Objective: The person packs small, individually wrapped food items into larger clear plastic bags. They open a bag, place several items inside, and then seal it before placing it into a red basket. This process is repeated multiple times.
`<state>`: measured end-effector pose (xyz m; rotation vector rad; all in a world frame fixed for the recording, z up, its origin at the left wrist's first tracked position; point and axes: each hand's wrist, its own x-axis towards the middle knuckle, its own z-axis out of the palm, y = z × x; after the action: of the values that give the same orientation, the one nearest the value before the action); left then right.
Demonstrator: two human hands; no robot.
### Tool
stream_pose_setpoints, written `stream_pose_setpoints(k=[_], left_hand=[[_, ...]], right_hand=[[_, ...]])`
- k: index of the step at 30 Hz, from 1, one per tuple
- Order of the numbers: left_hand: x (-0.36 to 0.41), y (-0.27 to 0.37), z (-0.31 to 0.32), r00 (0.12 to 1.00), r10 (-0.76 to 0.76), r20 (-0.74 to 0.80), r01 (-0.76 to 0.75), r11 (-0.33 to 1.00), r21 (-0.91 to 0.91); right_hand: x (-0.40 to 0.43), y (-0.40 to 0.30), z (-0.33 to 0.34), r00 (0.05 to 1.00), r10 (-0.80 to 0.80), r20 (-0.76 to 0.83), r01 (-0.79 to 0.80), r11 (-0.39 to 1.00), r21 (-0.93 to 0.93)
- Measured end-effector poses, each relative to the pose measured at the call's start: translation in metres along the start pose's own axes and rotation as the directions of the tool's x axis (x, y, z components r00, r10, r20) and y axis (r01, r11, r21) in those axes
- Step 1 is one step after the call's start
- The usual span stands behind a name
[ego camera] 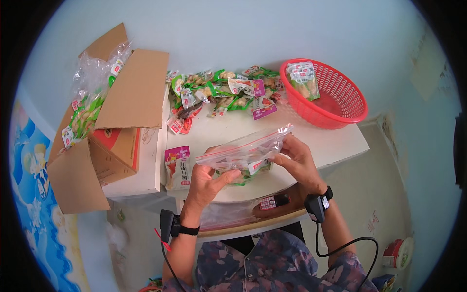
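A clear plastic zip bag with a red seal line is held between both hands over the white table. Small green-and-white food packets show in or behind its lower part; which, I cannot tell. My left hand grips the bag's left side, thumb in front. At its right side, my right hand pinches the edge between thumb and fingers. A purple-and-white food pouch lies flat left of my left hand. Beyond the bag, many sealed food packets lie in a loose pile.
A red plastic basket holding several pouches stands at the back right. At left, an open cardboard box contains packets and plastic film. In the open drawer lie clear bags and a keypad phone. A tub is at lower right.
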<state>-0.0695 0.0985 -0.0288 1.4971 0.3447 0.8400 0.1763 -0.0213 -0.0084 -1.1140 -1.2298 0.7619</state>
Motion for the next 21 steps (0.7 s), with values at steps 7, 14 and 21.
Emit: stream_pose_setpoints(k=[7, 14, 21], left_hand=[[0.007, 0.013, 0.005, 0.994, 0.105, -0.026, -0.098, 0.976, 0.196], [0.010, 0.011, 0.008, 0.976, 0.199, -0.089, -0.176, 0.961, 0.215], [0.012, 0.019, 0.003, 0.977, 0.209, -0.041, -0.192, 0.948, 0.253]], right_hand=[[0.007, -0.002, -0.010, 0.995, -0.022, 0.099, 0.027, 0.998, -0.058], [0.012, -0.001, -0.013, 0.990, -0.008, 0.139, 0.014, 0.999, -0.048], [0.013, -0.012, -0.005, 0.991, -0.085, 0.106, 0.092, 0.994, -0.060]])
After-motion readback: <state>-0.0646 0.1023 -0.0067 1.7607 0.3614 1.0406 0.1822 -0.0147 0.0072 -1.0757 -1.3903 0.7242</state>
